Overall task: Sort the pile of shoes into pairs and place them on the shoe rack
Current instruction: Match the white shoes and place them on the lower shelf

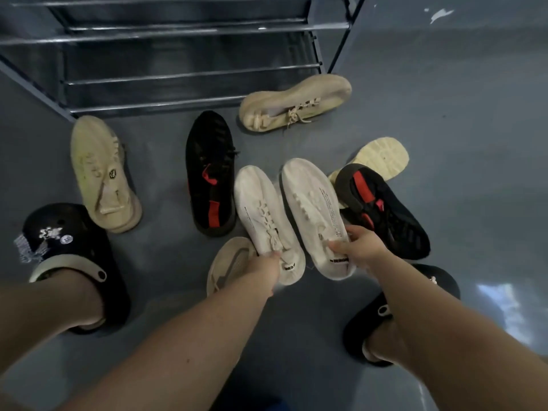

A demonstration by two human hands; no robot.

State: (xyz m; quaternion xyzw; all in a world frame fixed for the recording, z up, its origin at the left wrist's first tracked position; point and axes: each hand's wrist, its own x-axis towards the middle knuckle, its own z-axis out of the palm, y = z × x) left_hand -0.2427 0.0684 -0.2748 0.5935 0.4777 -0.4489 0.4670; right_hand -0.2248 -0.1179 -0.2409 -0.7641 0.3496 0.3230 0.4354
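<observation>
— What was hard to make out?

— The left hand was mostly hidden behind the heel of the left white sneaker; its fingers seemed curled into the shoe's opening, gripping it, though I couldn't see them well. The tan shoe beneath that forearm was half covered. A pale sole poked out from behind the tipped black shoe, its upper hidden. The shoe rack was cut off at the top and left edges, and the whole view was a bit blurred.

— And the right hand?

— The right hand pinched the collar of the right white sneaker, fingers wrapped over the edge. Both white sneakers sat side by side, toes toward the rack, heels just lifted by the hands as far as I could tell.

— How many shoes?

— Two white ones held. Two black with red: one upright black shoe, one on its side showing its sole. Two beige sneakers: one beige sneaker at the left, another beige sneaker lying on its side by the rack's foot. Plus the half-covered tan one and the pale sole. The person wore two black clogs: the left clog and the right clog.

— The room?

— A smooth grey floor, glossy with a light reflection at the right, a few white scuffs at the far side. The rack had thin metal bars.
</observation>
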